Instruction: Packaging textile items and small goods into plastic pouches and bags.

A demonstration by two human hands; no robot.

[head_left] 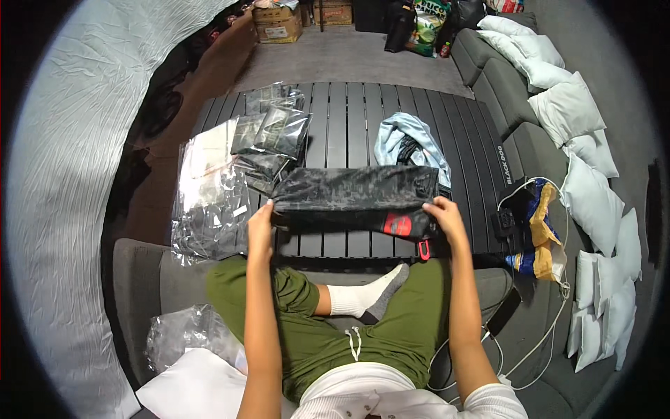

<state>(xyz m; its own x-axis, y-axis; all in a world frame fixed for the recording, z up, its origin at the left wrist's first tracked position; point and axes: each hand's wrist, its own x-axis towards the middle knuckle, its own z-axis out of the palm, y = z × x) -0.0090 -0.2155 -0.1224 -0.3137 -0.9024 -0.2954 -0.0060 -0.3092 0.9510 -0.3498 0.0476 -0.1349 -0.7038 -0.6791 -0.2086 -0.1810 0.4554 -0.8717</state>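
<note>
Between my two hands a dark grey, mottled cloth (356,187) is stretched sideways above the near part of the black slatted table (336,143). It looks folded lengthwise, and a red patch (398,225) shows on its lower right. My left hand (259,227) pinches its left end, my right hand (447,215) its right end. A small red loop (423,250) hangs just below the right end. Behind the cloth lies a crumpled light blue fabric bundle (401,129) with black inside. What exact kind of article the dark cloth is, I cannot tell.
Several clear-wrapped dark packages (279,133) and clear plastic bags (209,188) cover the table's left side. A yellow and blue bag (546,234), white cables (555,321) and a phone (504,312) are at the right. White pillows (569,108) line the grey sofa (499,84).
</note>
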